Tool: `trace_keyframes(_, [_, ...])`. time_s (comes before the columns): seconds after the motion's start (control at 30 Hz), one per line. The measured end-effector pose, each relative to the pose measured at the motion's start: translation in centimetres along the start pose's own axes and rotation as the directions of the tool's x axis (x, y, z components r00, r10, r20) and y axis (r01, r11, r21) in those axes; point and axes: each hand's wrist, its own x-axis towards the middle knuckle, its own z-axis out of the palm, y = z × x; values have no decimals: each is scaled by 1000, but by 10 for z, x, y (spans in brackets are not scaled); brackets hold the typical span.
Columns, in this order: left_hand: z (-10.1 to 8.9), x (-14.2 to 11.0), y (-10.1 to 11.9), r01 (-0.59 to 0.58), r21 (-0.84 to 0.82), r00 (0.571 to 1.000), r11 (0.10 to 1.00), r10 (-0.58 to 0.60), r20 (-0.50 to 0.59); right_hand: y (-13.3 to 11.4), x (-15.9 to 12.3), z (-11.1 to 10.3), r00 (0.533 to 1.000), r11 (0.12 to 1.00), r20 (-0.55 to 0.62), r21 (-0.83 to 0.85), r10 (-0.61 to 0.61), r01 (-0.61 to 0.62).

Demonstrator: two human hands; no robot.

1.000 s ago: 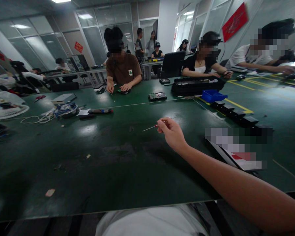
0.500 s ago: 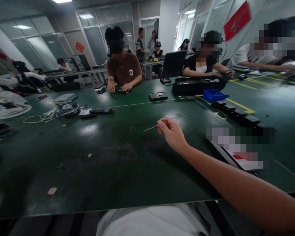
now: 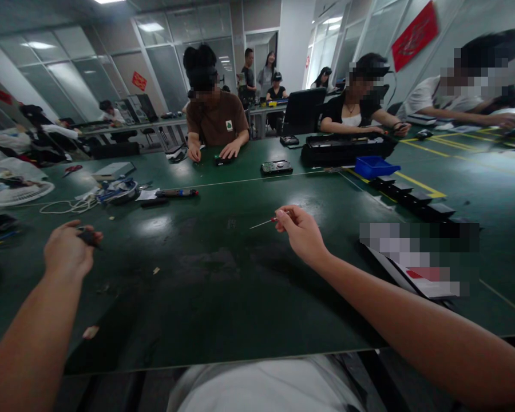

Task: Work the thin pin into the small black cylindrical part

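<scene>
Slim screwdriver [image 3: 264,224], probably light, stiff and best held by its handle, pinched in the right hand [image 3: 302,233] over the green table [image 3: 240,320]; the left hand [image 3: 66,252], well apart, grasps a small dark object [image 3: 88,236].

The left hand [image 3: 71,249] hides part of a small dark thing [image 3: 87,237], too blurry to name. Most of the screwdriver [image 3: 264,223] handle is tucked inside the right hand [image 3: 304,233]. Blurry squares cover some of a flat white thing [image 3: 405,272]. Both forearms run off the picture.
</scene>
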Motion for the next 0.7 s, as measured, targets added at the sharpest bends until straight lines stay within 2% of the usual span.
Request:
trace_keyframes(0.03, [11, -4, -4, 67, -41, 997, 997, -65, 37, -1, 0, 0, 1000, 1000, -3, 7, 0, 0])
trace_keyframes(0.07, [23, -12, -6, 90, -92, 992, 992, -81, 96, -1, 0, 0, 1000, 1000, -4, 15, -3, 3])
trace_keyframes(0.17, [61, -48, -7, 100, -253, 970, 962, -38, 240, 0, 0, 0, 1000, 999, -7, 46, -5, 6])
trace_keyframes(0.23, [84, -76, -6, 176, -318, 906, 932, -26, 423, 1, 0, 0, 1000, 998, -10, 70, 5, -5])
trace_keyframes(0.3, [103, -102, -8, 193, -326, 857, 925, 2, 515, 2, 1, -1, 1000, 997, -14, 79, 14, -13])
trace_keyframes(0.47, [133, -163, -32, 74, -193, 677, 978, 92, 730, -2, 1, -4, 1000, 1000, -20, 15, -8, 8])
trace_keyframes(0.6, [135, -196, -54, -100, -106, 480, 989, 141, 866, -6, -1, -6, 997, 998, -61, 30, -46, 48])
trace_keyframes(0.7, [131, -205, -65, -235, -110, 352, 966, 190, 917, -9, -4, -6, 993, 994, -68, 61, -92, 96])
